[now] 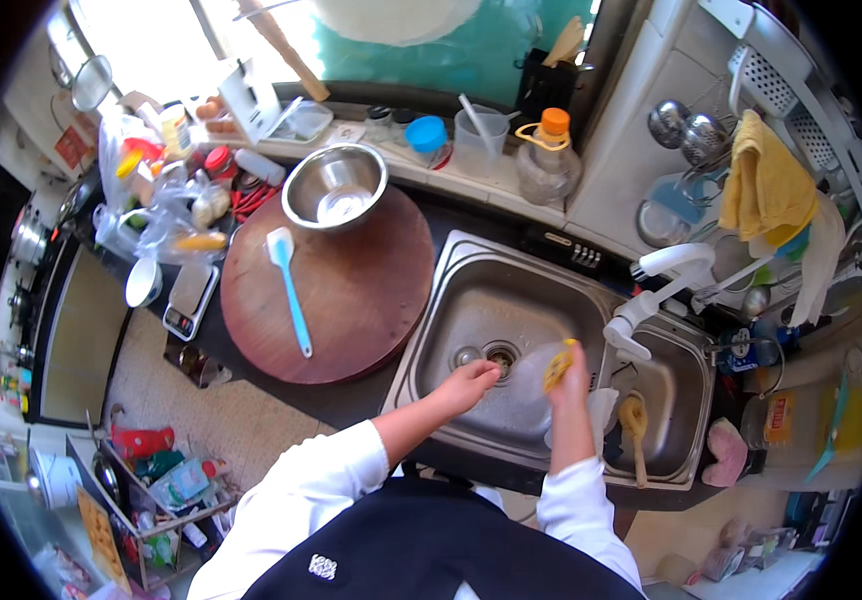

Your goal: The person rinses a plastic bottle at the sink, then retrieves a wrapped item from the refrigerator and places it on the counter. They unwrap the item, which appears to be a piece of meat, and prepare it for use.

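Over the large basin of the stainless steel sink (pixel 468 274), my right hand (pixel 572 379) grips a yellow patterned item (pixel 558 366), perhaps a sponge or packet. A translucent, blurred thing beside it hangs over the basin; whether it is a bag or a bowl I cannot tell. My left hand (pixel 478 381) is near the drain (pixel 502 358), fingers curled together; whether anything is between them is unclear. A white faucet (pixel 645 300) stands behind the right hand. In the small basin lies a wooden-handled brush (pixel 635 427).
Left of the sink, a round wooden board (pixel 356 300) carries a steel bowl (pixel 335 187) and a blue-handled spatula (pixel 292 292). A kitchen scale (pixel 191 300) and white cup (pixel 144 283) lie further left. A capped bottle (pixel 549 161) stands on the ledge.
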Available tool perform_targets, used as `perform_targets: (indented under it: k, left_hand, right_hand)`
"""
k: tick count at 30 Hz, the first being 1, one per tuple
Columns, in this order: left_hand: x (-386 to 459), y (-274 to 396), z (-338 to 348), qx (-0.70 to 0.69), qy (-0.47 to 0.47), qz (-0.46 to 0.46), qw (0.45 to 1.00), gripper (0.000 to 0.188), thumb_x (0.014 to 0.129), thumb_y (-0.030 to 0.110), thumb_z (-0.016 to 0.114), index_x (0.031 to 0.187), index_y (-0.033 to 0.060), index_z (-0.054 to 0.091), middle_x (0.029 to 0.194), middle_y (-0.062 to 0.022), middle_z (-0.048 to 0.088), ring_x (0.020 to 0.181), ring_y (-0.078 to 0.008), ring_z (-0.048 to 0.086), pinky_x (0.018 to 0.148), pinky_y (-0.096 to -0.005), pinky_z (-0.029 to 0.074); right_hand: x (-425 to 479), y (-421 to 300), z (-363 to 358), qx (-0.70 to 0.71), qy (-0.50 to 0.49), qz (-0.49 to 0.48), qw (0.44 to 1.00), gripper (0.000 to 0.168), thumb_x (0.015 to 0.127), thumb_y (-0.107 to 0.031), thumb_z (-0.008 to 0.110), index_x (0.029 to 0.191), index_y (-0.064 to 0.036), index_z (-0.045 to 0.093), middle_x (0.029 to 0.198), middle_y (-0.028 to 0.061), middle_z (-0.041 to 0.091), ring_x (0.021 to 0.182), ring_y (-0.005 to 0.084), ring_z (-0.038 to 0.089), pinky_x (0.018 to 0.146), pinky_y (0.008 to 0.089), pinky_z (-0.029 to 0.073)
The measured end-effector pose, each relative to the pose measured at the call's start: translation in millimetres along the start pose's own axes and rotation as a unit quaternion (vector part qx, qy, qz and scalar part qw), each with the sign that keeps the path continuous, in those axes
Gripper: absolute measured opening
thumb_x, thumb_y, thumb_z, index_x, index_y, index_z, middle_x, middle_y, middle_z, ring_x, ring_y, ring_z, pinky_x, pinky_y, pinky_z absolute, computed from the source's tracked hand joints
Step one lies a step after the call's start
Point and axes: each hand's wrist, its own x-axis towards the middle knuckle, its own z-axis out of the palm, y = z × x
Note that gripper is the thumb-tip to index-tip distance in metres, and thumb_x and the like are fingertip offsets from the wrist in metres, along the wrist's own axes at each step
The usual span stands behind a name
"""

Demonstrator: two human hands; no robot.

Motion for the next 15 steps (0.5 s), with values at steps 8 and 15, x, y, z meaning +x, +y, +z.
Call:
perform_targets:
  k: [8,15]
  left_hand:
    - [-7,28,-8,0.011,-0.045,-0.065,0.997,0.061,0.083,0.052,0.052,0.117,0.0008,0.050,0.110,-0.0145,0.056,0.103,-0.0235,0.053,0.090,-0.0347,0.041]
    - [-25,45,7,0.293,0.021,0.093,0.951,0.070,0.064,0.039,0.076,0.115,0.0002,0.050,0.103,-0.0226,0.060,0.098,-0.0322,0.058,0.084,-0.0357,0.045]
  right_hand:
    - [-21,12,30,-0.088,-0.039,-0.147,0.984,0.030,0.091,-0.024,0.049,0.114,-0.005,0.048,0.103,0.0096,0.057,0.091,0.0173,0.055,0.080,0.0300,0.044]
    - [-81,-2,71,-0.188,-0.134,-0.226,0.946,0.034,0.086,-0.012,0.057,0.116,-0.004,0.043,0.098,0.0079,0.058,0.092,0.0142,0.056,0.083,0.0264,0.043]
